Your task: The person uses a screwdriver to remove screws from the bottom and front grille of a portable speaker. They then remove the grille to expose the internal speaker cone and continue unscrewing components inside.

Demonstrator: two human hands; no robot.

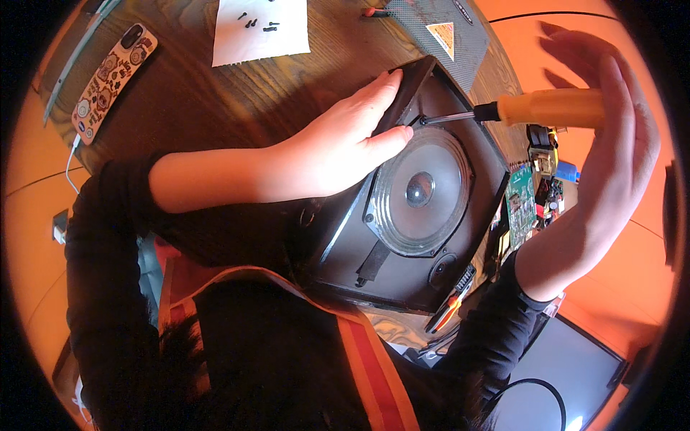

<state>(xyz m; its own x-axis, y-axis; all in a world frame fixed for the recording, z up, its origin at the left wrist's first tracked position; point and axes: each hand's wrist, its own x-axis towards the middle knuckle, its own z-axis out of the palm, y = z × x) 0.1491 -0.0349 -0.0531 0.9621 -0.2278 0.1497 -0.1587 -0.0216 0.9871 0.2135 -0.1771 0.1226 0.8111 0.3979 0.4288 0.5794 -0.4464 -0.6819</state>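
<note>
A black speaker cabinet (332, 267) is tilted in front of me, its front facing up, with a large round driver (438, 192) and a small round opening below it. My left hand (352, 136) is closed over the cabinet's upper left edge, the thumb on the front by the driver's rim. The tip of an orange-handled screwdriver (550, 108) meets a screw at the driver's upper corner. My right hand (619, 136) has the handle's end between thumb and palm, the other fingers stretched out loosely. The handle's far end is hidden behind it. A strip of black tape (374, 262) sticks below the driver.
White paper with several dark screws (269, 29) lies at the far side of the wooden table. Beside it is a grey speaker grille (449, 32). A phone (115, 82) lies far left. Right of the cabinet are a green circuit board (520, 197) and orange-handled pliers (447, 312).
</note>
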